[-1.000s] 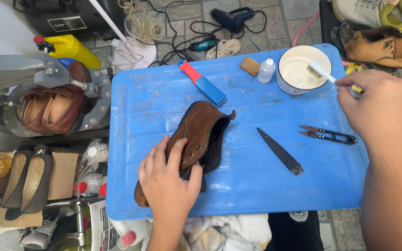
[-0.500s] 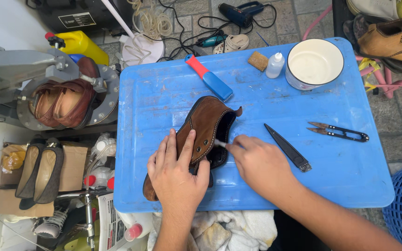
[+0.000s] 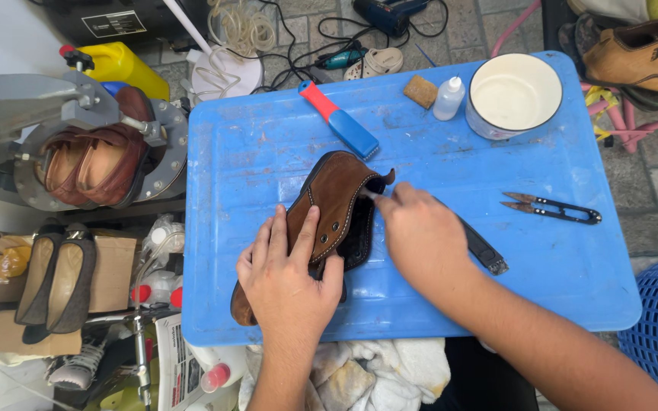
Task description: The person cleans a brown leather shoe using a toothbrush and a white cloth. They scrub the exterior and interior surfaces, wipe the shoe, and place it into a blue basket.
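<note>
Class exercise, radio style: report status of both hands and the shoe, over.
Left hand pressing brown suede shoe flat on blue tray. Right hand holding small brush at shoe's edge. Black knife partly under right hand.

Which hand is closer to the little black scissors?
Right. The right hand is at the shoe's opening, left of the scissors; the left hand presses the brown shoe, farther away.
</note>
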